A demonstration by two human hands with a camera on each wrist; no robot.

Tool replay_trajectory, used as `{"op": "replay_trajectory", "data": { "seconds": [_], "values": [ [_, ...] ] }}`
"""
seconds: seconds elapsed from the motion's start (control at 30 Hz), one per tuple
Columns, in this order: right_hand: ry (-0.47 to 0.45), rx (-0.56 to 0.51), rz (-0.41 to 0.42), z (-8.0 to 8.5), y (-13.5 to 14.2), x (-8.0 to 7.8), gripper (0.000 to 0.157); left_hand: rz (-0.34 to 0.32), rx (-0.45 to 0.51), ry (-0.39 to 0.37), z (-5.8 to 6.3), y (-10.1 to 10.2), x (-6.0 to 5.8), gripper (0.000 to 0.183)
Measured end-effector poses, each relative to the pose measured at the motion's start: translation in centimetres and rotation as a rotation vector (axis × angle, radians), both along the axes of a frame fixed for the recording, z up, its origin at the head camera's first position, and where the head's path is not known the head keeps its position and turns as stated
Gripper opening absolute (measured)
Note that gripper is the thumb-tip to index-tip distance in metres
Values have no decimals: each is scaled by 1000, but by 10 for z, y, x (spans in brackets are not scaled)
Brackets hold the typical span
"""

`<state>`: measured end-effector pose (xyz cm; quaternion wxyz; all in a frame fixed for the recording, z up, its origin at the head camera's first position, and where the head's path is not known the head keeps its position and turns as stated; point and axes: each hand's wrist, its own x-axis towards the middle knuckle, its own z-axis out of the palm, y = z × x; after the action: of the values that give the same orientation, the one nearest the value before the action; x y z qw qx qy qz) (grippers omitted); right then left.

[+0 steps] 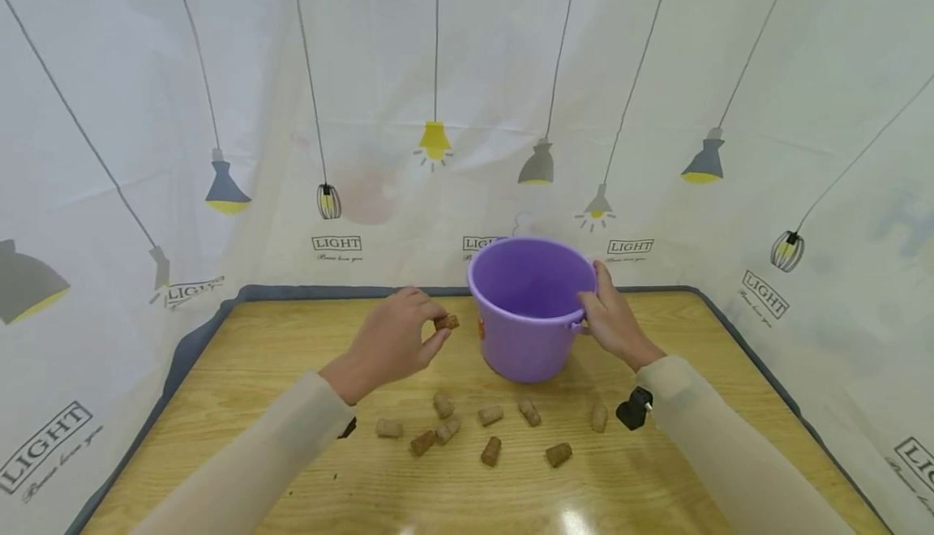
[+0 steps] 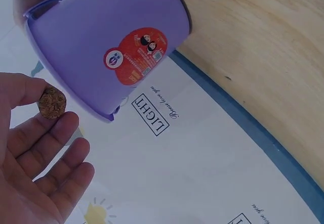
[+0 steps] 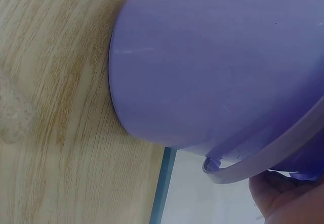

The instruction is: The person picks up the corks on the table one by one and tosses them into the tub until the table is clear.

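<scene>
A purple plastic bucket point(image 1: 525, 348) stands upright on the table, its mouth facing up. My right hand point(image 1: 616, 326) grips the bucket's rim at the right side, by the handle point(image 3: 268, 155). Left of the bucket, my left hand point(image 1: 394, 342) pinches a cork point(image 2: 52, 103) between thumb and fingers, held at about rim height and apart from the bucket. In the left wrist view the cork's round end shows, and the other fingers lie loosely curved below it. The bucket's floor is hidden from the head view.
Several loose corks point(image 1: 491, 451) lie scattered on the wooden table point(image 1: 292, 373) in front of the bucket. A white cloth point(image 1: 394, 219) printed with lamps hangs around the back and sides, with a dark blue border along the table's edge. A red sticker point(image 2: 139, 57) marks the bucket's side.
</scene>
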<state>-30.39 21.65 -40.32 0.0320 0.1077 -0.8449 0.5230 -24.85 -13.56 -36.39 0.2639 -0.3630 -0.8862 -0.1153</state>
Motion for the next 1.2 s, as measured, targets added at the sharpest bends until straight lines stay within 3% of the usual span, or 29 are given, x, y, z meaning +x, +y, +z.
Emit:
{"op": "replay_trajectory", "data": {
  "seconds": [0.33,1.2],
  "values": [
    [3,8,1,0,1,1,73,-32,9,10,14,12,-5,7],
    [20,36,-18,-1,0,0,72,-66,-6,56,29,43,-22,12]
  ]
}}
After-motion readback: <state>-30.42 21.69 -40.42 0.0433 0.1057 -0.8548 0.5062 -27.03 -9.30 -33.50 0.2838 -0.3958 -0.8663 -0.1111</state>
